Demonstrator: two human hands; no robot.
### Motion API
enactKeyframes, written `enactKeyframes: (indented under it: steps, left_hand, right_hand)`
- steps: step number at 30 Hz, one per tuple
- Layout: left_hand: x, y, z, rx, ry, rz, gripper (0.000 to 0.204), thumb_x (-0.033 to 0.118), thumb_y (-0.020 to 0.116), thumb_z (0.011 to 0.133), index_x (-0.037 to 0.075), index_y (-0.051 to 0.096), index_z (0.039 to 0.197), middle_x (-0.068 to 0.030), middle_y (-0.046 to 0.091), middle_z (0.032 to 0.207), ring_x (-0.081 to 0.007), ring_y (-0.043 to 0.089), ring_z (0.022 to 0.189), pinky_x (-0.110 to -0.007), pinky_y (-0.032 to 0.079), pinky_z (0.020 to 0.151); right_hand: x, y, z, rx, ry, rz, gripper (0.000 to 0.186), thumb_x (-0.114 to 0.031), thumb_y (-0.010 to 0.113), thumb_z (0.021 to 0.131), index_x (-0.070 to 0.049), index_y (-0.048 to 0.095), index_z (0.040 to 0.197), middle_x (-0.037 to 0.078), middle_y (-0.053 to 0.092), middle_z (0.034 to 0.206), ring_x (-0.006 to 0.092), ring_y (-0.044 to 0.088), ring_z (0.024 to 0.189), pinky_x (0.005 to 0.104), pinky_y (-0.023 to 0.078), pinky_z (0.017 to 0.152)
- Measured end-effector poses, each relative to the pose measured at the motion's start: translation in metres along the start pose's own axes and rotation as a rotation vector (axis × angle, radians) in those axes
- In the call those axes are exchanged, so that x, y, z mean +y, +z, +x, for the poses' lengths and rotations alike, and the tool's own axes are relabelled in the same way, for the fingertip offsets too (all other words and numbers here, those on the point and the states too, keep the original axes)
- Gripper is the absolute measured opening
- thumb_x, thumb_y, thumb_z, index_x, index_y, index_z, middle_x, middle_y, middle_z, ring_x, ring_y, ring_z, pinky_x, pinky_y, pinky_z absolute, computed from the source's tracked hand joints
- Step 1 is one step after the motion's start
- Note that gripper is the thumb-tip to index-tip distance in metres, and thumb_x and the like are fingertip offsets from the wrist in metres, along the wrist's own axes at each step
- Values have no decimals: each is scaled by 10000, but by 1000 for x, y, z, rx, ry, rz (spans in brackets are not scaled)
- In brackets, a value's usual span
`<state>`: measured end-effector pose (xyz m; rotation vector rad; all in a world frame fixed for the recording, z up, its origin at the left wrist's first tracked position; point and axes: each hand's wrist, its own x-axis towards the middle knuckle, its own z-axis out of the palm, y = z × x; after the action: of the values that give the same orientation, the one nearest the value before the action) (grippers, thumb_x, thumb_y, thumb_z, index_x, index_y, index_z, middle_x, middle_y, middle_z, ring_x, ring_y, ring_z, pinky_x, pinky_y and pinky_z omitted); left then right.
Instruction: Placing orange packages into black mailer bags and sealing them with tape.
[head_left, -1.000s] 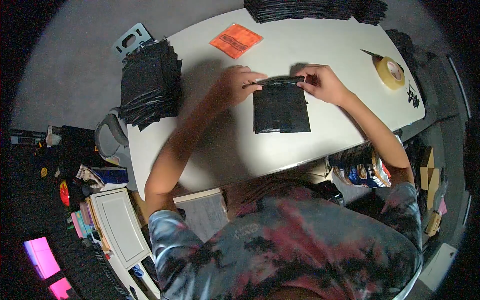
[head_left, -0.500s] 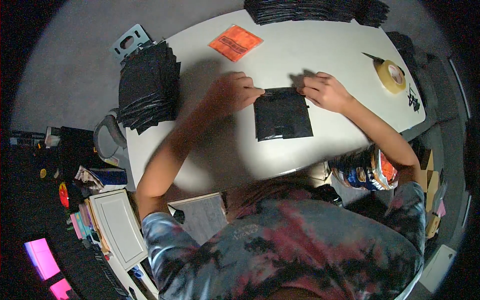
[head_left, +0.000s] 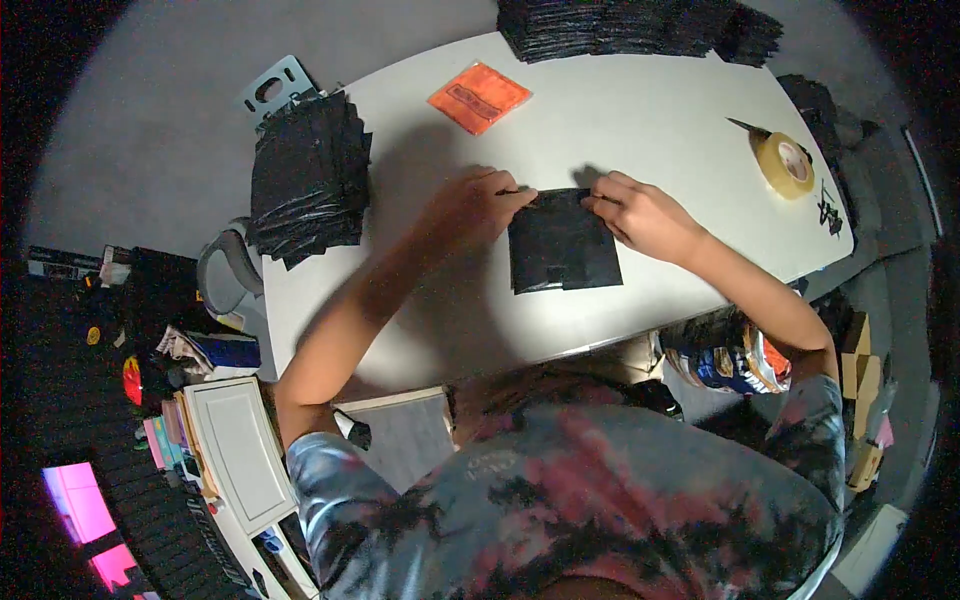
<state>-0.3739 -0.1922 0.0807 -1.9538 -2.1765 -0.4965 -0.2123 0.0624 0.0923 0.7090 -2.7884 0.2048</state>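
Observation:
A flat, square packet of shiny black plastic (head_left: 565,250) lies on the white table in front of me. My left hand (head_left: 492,203) pinches its far left corner between thumb and fingers. At the far right corner, the fingers of my right hand (head_left: 638,212) are closed on the packet's far edge. The plastic under the fingertips is partly hidden by both hands. Beyond my left hand lies an orange flat packet (head_left: 480,98) in a clear sleeve, touched by neither hand.
A tall stack of black plastic packets (head_left: 308,180) stands at the white table's (head_left: 420,325) left edge. More black stacks (head_left: 610,30) line the far edge. A roll of clear tape (head_left: 785,166), a pointed dark tool (head_left: 748,127) and black scraps (head_left: 830,215) lie at right.
My right fingers have shifted slightly inward along the packet's far edge, and my left fingertips a little to the right. The whole view has moved slightly.

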Motion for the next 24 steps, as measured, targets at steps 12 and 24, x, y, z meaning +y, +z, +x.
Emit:
enactKeyframes:
  steps: [12,24]
  left_hand:
    - [14,3,-15,20,-27,-215,271,198,746,913,-11,740,1086,-171,716,1237,-308,669,1203,-434,531,1047]
    - [17,8,-20,33,-74,-142,298,228,726,934,3,744,1128,-165,710,1249,-303,664,1215,-450,511,1065]
  right_hand:
    - [-15,-27,8,-201,185,153,246,-29,638,831,36,738,1047,177,636,1153,343,643,1117,409,545,995]
    - [-51,11,6,-47,147,35,512,-135,537,999,123,452,1432,268,419,1555,412,429,1435,455,377,1193]
